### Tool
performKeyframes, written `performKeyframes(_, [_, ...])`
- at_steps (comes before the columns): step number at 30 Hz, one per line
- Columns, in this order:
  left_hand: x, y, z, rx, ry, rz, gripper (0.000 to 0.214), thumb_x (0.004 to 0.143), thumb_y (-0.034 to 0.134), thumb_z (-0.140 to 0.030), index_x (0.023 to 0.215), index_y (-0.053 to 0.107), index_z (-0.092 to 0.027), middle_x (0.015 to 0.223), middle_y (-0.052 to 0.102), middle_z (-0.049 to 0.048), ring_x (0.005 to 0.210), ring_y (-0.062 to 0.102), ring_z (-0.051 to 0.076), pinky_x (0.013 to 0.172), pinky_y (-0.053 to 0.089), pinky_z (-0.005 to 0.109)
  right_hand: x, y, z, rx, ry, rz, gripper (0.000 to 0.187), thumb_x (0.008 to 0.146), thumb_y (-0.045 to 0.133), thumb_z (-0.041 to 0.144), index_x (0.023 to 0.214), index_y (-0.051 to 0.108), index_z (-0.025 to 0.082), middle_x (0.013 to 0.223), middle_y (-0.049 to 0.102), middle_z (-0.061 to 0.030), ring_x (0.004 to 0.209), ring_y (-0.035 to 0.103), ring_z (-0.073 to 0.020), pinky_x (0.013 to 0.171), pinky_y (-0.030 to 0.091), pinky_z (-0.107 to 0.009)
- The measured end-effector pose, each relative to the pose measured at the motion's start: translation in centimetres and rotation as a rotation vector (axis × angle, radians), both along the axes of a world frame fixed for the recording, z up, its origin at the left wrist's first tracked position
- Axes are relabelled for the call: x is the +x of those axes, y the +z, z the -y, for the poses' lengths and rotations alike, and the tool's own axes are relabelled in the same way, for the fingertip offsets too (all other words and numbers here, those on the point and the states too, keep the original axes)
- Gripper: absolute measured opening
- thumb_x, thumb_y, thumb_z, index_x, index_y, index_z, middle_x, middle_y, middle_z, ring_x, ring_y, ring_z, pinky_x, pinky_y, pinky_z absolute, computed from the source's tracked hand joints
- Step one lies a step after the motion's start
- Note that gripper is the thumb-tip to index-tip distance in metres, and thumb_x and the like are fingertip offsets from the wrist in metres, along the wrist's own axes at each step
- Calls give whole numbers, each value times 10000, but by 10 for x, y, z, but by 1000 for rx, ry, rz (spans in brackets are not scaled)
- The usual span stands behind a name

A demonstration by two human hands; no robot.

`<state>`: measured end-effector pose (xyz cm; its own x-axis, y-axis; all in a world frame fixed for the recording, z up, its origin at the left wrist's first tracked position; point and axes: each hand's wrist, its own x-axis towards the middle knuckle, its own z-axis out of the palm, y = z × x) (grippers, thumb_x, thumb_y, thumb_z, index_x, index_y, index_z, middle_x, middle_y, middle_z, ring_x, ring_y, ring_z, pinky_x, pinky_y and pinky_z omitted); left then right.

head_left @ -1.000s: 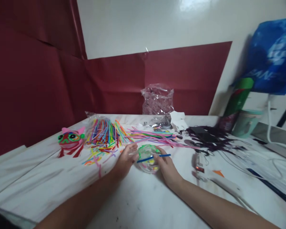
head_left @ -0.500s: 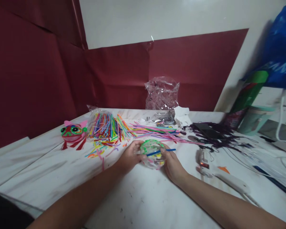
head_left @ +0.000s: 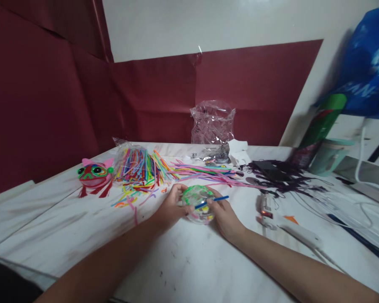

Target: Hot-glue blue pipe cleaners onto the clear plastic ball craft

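Note:
My left hand [head_left: 169, 206] curls round the left side of a clear round ball [head_left: 197, 205] decorated with green and yellow strips, resting on the white table [head_left: 183, 265]. My right hand [head_left: 222, 214] is at the ball's right side and pinches a thin blue strip [head_left: 212, 201] that lies across the ball's top. Both sets of fingers are closed.
A heap of coloured strips [head_left: 142, 172] lies behind the ball, with a pink and red frog-like figure [head_left: 94, 176] to the left. A glue gun [head_left: 267, 209] lies to the right, dark purple strips [head_left: 278, 176] beyond it. A crumpled clear bag [head_left: 212, 124] stands at the back.
My left hand has closed in from an open pose beside the ball to a grip on it. The right hand keeps the blue strip over the ball.

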<state>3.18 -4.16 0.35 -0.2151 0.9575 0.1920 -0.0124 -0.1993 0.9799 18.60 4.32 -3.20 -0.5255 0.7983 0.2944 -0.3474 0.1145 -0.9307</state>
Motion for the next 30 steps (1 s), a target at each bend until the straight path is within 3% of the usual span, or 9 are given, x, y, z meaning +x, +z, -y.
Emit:
performKeyframes(8, [-2,-4,-1,-2,3,-95,581,531,758,-291,1008,434,-219,959,545,23,882,554,197,694,426,260,2,11,10,53,-51,115,577,702,682,501,1200,580,226,1066,679,-74,988,607,-281,920,454,-447])
performKeyframes(17, [8,-2,1,-10,67,-180,570,560,753,-265,1047,461,-210,929,546,6,776,555,158,635,443,237,0,14,17,76,-95,113,545,659,723,367,1156,557,216,1006,693,-49,930,627,-253,871,484,-404])
performKeyframes(22, [4,7,2,101,205,-152,439,703,658,-394,1071,544,-183,1043,605,67,971,568,211,805,439,289,-4,8,11,-104,43,-79,443,693,720,390,1090,611,228,984,713,-31,933,634,-243,867,474,-390])
performKeyframes(24, [-1,11,2,172,302,-152,320,737,602,-373,993,586,-182,912,615,37,877,572,182,765,431,275,-6,10,10,-197,112,-167,382,702,716,382,1043,636,227,974,724,-26,933,641,-237,869,476,-379])
performKeyframes(27, [-8,13,2,202,418,-159,175,722,551,-297,840,598,-178,653,514,-31,636,493,125,619,384,236,-5,15,7,-333,166,-242,302,716,701,409,953,672,224,941,739,-20,922,655,-232,833,499,-358])
performKeyframes(30, [-10,12,0,180,412,-121,146,698,527,-275,788,583,-174,549,421,-63,526,398,102,531,315,219,-3,20,5,-476,193,-277,268,736,668,456,862,690,221,796,743,3,767,675,-212,692,536,-328])
